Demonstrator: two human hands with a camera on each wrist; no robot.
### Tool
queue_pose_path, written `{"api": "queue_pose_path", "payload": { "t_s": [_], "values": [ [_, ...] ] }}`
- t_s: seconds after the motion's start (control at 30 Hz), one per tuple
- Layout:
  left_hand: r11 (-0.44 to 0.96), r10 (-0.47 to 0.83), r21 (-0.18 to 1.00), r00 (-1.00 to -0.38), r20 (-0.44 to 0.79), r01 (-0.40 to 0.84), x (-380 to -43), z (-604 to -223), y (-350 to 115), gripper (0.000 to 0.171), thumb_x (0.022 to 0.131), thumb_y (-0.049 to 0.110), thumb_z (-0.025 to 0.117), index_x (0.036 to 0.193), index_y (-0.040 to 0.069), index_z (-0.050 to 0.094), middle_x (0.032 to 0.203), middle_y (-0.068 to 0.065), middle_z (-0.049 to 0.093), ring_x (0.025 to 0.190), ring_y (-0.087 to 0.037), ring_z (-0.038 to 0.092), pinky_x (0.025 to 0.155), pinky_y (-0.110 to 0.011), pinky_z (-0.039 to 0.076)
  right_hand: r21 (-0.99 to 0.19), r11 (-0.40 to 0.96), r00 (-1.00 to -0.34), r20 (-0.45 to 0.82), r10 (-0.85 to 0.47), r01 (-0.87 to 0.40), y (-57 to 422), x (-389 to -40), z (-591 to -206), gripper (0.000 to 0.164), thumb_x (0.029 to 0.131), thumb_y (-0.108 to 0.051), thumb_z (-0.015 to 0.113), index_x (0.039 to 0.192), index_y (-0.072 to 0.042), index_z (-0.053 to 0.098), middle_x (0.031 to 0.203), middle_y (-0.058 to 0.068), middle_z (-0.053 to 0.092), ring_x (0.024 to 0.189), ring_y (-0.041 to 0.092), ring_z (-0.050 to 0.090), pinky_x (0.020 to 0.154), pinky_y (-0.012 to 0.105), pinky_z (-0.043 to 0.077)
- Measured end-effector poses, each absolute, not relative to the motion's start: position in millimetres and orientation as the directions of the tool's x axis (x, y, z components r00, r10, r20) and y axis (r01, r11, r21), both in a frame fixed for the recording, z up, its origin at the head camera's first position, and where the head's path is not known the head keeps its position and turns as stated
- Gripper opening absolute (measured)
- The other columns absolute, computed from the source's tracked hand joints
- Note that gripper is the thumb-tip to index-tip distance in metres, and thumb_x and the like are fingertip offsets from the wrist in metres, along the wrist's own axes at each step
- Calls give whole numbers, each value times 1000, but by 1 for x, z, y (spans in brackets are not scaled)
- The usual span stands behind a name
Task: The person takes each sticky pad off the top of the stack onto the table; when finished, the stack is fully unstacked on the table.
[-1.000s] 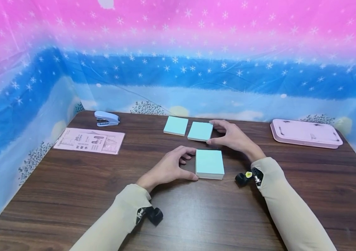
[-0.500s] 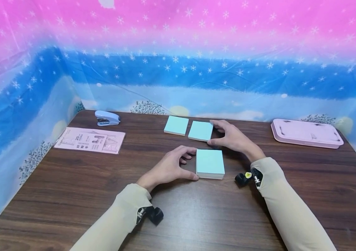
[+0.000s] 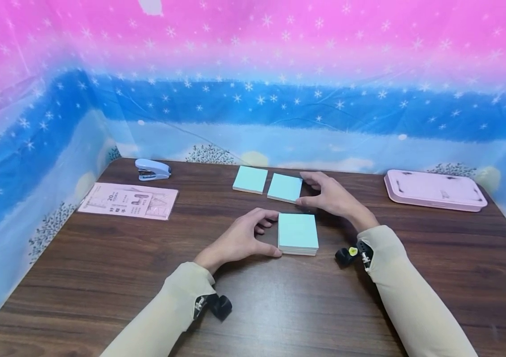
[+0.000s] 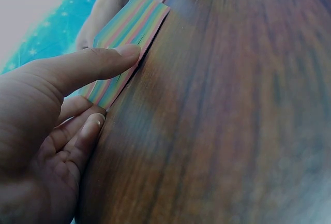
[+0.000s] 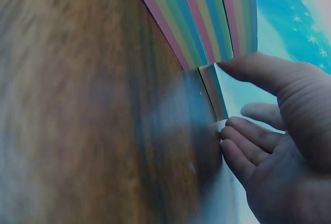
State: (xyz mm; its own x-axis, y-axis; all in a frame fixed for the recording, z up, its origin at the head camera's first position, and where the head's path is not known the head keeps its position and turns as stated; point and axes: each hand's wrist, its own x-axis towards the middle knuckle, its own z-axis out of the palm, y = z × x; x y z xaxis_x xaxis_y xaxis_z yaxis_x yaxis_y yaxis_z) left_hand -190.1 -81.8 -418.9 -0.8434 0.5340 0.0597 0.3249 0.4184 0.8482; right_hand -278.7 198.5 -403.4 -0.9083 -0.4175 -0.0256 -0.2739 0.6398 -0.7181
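Observation:
A stack of mint-topped sticky note pads [image 3: 298, 231] lies on the brown table, its sides striped in several pastel colours. My left hand [image 3: 240, 237] pinches it along its left side, thumb at the near corner and fingers at the far one. In the left wrist view the thumb rests against the striped layers [image 4: 129, 22]. Farther back, a thinner sticky note pad [image 3: 284, 187] lies between thumb and fingers of my right hand [image 3: 332, 197], held at its right corners. The right wrist view has its striped edge [image 5: 213, 92] beside the thumb tip. Another thin sticky note pad [image 3: 250, 179] lies left of it, untouched.
A light blue stapler [image 3: 152, 169] stands at the back left, with a pink printed packet [image 3: 128, 201] in front of it. At the back right lies a pink pencil case [image 3: 435, 190]. Patterned cloth [image 3: 262, 99] hangs behind the table.

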Motion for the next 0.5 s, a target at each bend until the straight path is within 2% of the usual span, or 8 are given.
{"api": "queue_pose_path", "payload": {
  "t_s": [0.17, 0.5],
  "values": [
    [421, 531, 848, -846, 58, 322, -189, -420, -82, 80, 79, 22, 97, 148, 10, 59, 137, -2, 61, 120, -20, 60, 103, -34, 52, -729, 628, -914, -9, -406, -272, 198, -274, -398, 83, 96, -35, 81, 163, -5, 40, 159, 20, 47, 146, 39, 45, 120, 58, 35],
    [422, 531, 852, -846, 46, 311, -189, -418, -83, 80, 79, 21, 97, 149, 12, 59, 138, 0, 60, 121, -17, 59, 104, -33, 51, -749, 590, -925, 79, -371, -301, 199, -261, -380, 64, 100, -34, 76, 154, -7, 54, 152, 14, 56, 136, 36, 55, 111, 59, 45]
  ]
}}
